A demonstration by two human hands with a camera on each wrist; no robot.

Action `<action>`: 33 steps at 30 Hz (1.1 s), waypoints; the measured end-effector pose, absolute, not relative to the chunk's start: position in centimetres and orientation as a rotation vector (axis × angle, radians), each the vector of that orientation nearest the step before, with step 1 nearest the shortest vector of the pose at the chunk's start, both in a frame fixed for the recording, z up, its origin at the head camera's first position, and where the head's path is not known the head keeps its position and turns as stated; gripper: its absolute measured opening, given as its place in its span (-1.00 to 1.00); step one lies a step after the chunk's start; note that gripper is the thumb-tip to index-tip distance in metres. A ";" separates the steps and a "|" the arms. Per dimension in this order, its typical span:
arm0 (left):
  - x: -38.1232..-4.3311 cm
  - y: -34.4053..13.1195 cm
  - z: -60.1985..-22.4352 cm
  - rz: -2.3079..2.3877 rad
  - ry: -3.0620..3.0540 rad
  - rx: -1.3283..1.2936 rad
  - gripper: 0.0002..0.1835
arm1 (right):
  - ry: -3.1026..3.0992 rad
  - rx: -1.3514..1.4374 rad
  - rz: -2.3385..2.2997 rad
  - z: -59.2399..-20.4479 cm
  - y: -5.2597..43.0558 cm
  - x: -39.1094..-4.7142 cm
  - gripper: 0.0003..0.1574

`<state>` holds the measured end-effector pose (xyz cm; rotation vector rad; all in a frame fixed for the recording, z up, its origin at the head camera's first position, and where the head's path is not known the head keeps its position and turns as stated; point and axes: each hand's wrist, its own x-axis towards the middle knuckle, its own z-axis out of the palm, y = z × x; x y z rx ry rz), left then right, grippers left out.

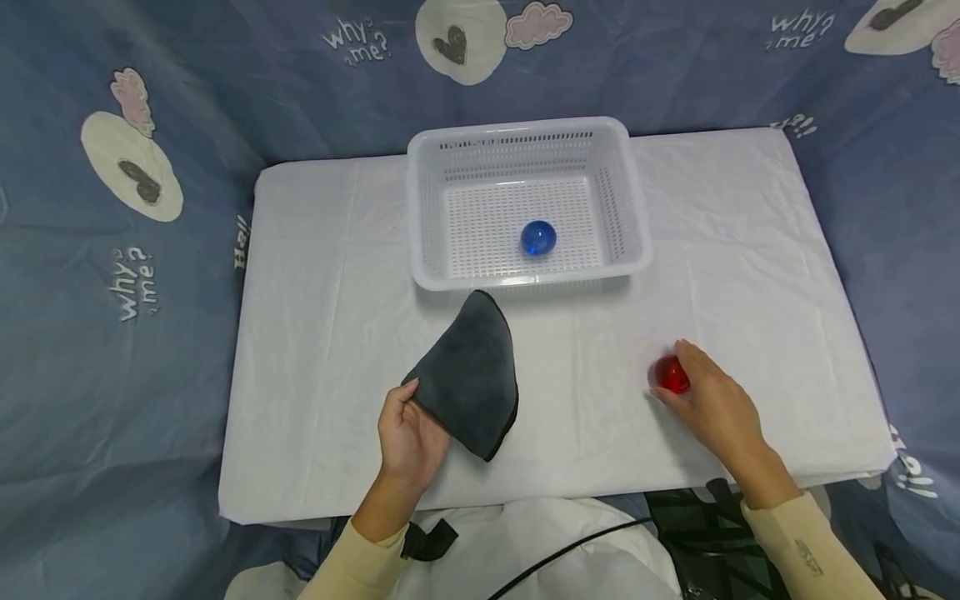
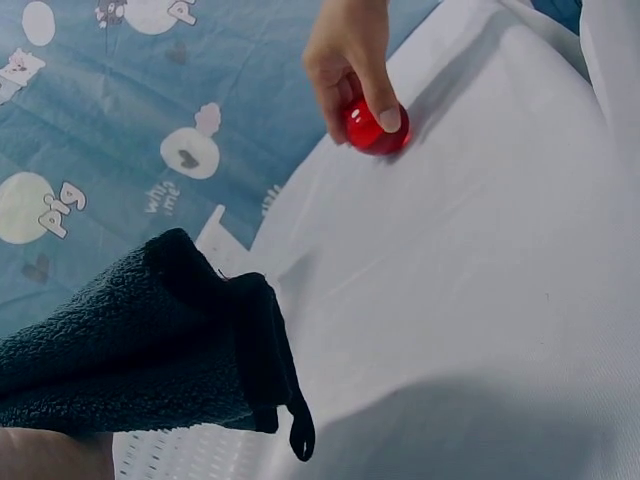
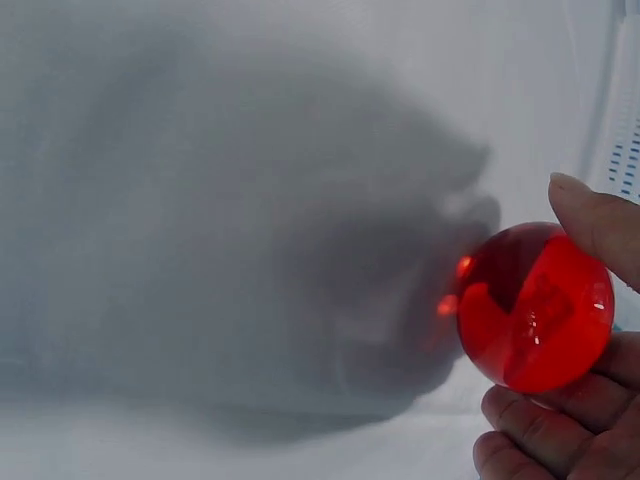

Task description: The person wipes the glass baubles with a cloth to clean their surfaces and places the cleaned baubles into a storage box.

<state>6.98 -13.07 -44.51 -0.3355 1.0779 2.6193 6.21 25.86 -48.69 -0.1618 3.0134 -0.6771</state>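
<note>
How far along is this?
Done, apparently: translucent blue ball is in the white perforated basket.
In hand: right hand grips the translucent red ball; left hand holds the dark gray towel.
Left, probably: red ball into the basket; it's outside. Towel's part: can't tell.

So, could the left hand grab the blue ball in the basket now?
Probably not straight away: the left hand holds a gray cloth, which it would likely need to release first. The basket has no lid, leaving the blue ball uncovered.
</note>
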 end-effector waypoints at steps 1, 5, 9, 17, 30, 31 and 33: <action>7.0 -13.1 -44.5 2.616 1.079 -0.336 -0.31 | 3.015 -0.162 -0.676 -48.7 25.8 6.2 0.00; 7.0 -13.2 -44.6 2.611 1.092 -0.341 -0.31 | 3.016 -0.154 -0.671 -48.8 25.8 6.2 0.00; 7.1 -13.2 -44.6 2.609 1.102 -0.344 -0.31 | 3.002 -0.143 -0.697 -49.0 25.8 6.2 -0.02; 7.1 -13.3 -44.5 2.602 1.080 -0.379 -0.31 | 3.003 -0.100 -0.765 -49.3 26.0 6.3 -0.09; 7.2 -13.7 -44.5 2.613 1.088 -0.376 -0.31 | 2.982 -0.173 -0.940 -48.9 23.4 5.3 -0.19; 7.2 -13.7 -44.5 2.616 1.089 -0.374 -0.31 | 2.984 -0.191 -0.960 -48.7 23.1 5.1 -0.19; 7.3 -13.7 -44.5 2.621 1.091 -0.373 -0.31 | 2.978 -0.219 -0.998 -48.4 22.5 4.7 -0.19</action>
